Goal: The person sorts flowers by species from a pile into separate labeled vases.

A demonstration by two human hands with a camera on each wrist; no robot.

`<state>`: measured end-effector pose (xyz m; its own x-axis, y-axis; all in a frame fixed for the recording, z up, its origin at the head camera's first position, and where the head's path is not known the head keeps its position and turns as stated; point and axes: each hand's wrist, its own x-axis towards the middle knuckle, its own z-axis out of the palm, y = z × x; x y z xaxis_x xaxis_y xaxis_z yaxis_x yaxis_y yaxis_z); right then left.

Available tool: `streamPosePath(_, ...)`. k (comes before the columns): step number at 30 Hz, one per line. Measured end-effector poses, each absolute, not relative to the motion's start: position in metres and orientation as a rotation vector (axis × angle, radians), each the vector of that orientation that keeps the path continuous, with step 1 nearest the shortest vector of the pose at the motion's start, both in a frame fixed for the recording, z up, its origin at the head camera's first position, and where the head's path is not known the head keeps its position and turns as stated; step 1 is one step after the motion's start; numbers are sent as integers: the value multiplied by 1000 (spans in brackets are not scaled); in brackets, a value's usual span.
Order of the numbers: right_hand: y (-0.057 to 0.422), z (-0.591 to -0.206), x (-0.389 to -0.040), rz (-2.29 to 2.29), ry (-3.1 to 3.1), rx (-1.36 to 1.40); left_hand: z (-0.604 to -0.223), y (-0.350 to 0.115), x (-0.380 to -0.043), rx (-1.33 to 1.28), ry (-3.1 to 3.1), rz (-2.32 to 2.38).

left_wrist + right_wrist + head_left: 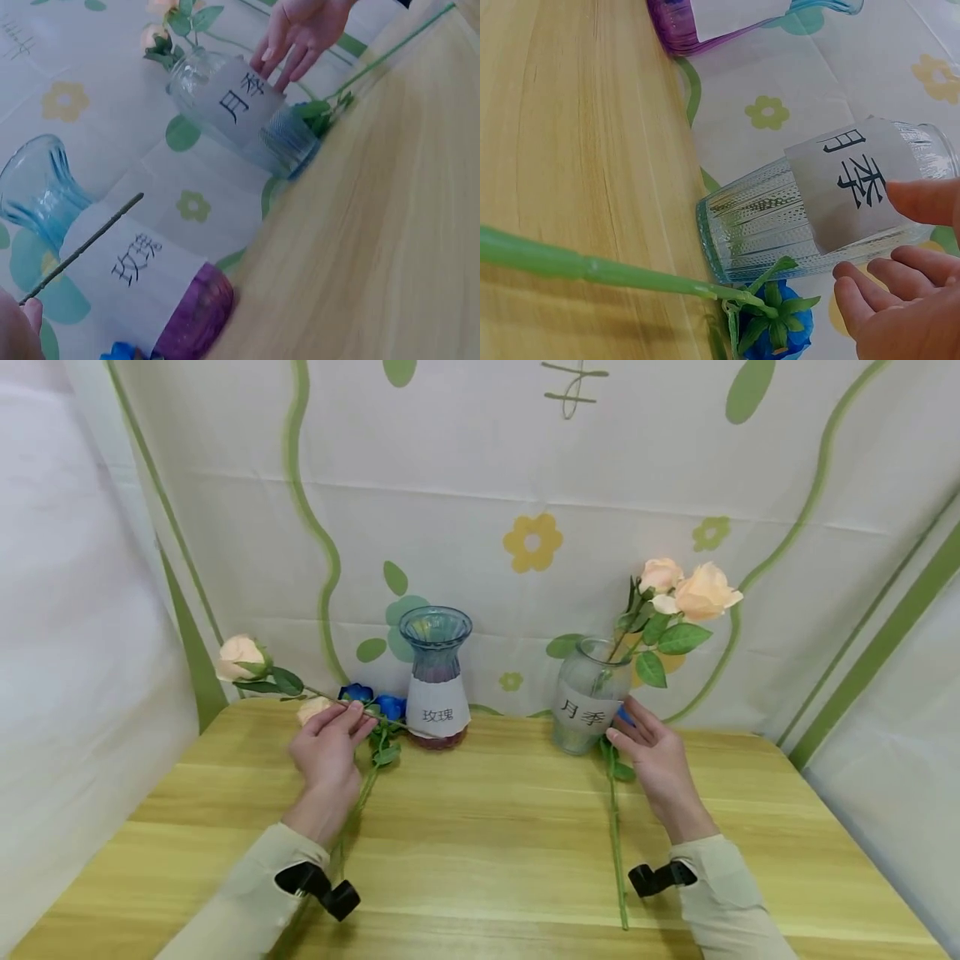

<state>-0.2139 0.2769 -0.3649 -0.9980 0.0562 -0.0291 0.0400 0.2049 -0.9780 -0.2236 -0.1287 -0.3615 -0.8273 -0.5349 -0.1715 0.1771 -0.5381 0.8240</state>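
Now my left hand (327, 752) pinches one peach rose (242, 658) by its slender stem (82, 249), before the fluted blue-purple glass vase (437, 647); my right hand (654, 756), fingers loosely parted, borders the textured clear vase (757, 214) holding two ruffled peach roses (705, 592). Three blue roses (390, 707) lie nearby.

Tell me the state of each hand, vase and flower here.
Left hand: pinching a stem
Held rose: raised, in no vase
Right hand: at the clear vase, seemingly touching
Clear vase: upright, holding roses
Purple-based vase: upright, flowerless
Lower rose: outside both vases
Blue flowers: outside both vases
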Motion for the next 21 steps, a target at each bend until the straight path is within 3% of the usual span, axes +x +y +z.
streamPosePath(21, 276, -365, -214, 1996, -2362, -73, -321, -50, -233, 352, -994, -2409)
